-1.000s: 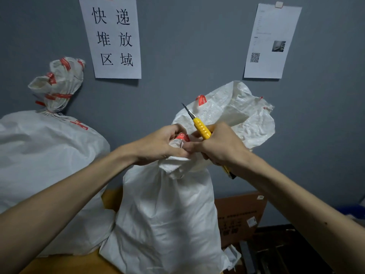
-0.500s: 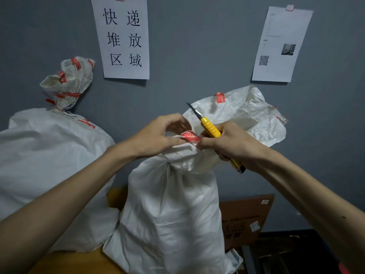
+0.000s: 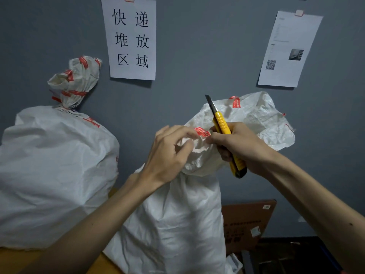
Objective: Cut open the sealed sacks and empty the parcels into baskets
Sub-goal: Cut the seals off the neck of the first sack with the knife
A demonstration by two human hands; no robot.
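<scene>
Surface: I see a tan wooden table (image 3: 13,262), bare only at its near left corner and in a sliver between the sacks.
Left side: a full tied sack (image 3: 55,171), white with red tape, sits toward the far edge.
Right side: an upright sack (image 3: 173,224), also white, stands just beside it.

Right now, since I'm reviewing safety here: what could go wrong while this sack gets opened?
The utility knife has its blade extended, pointing up, while the right hand gripping it also picks near the red tape; a slip could nick the left hand pinching the neck of the sack right beside it. Hard tugging might also tip the upright sack.
</scene>
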